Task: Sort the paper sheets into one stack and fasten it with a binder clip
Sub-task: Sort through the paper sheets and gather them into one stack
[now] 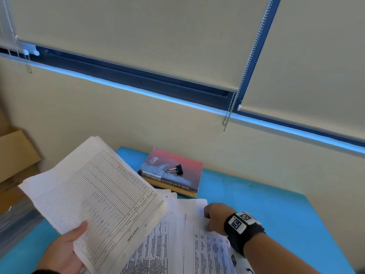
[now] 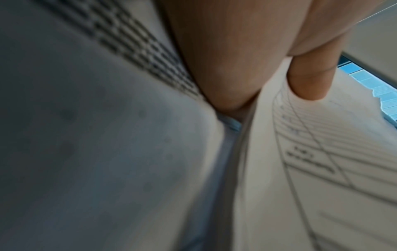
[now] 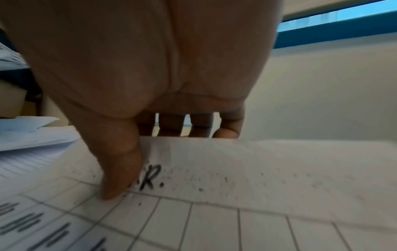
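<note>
The left hand (image 1: 65, 252) grips a thick bunch of white lined paper sheets (image 1: 94, 194) by the near edge, thumb on top, and holds it tilted up above the blue desk (image 1: 266, 204). The right hand (image 1: 216, 216) pinches the far edge of a white printed sheet (image 3: 236, 169) in the loose pile of papers (image 1: 177, 244) on the desk, thumb on top and fingers curled behind. The small black binder clip (image 1: 176, 169) lies on a red and grey book (image 1: 173, 171) at the back of the desk, apart from both hands.
</note>
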